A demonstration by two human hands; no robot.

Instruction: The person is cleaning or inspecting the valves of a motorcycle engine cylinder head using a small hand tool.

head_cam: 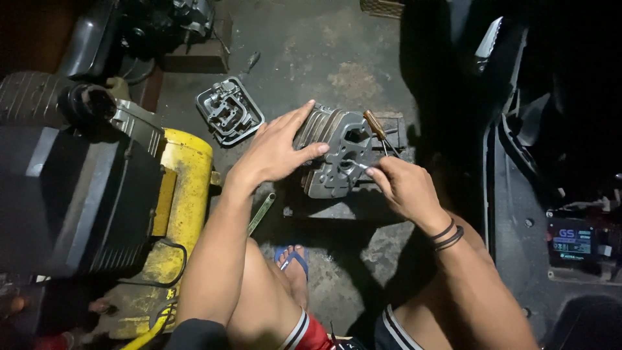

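Foot: our sandalled foot [293, 259] rests on the floor [337, 58] just below the work; if the casting slid off its support, we judge it would land here.
Wrench: a flat wrench [261, 213] lies by our left forearm, near the knee; a shifted leg could knock it away.
Left hand: our left hand [278, 150] lies flat on the head [334, 152], fingers spread wide over its finned side, pressing and not gripping. If that pressure eased, we think the head could rock or turn.
Right hand: our right hand [402, 188] has its fingers pinched narrow on a thin metal tool [360, 167] whose tip meets a port on the head's face. A slip there could score the face or jab the left fingertips lying just beside it.
Head: it sits on a dark block [350, 207] on the floor, between both hands.
Screwdriver: a wood-handled screwdriver [376, 126] leans at the head's far edge; a jolt could send it rolling off.
Cover: a grey cover [229, 110] lies apart on the floor, beyond the left hand.
Compressor: a yellow tank [184, 188] stands at our left.
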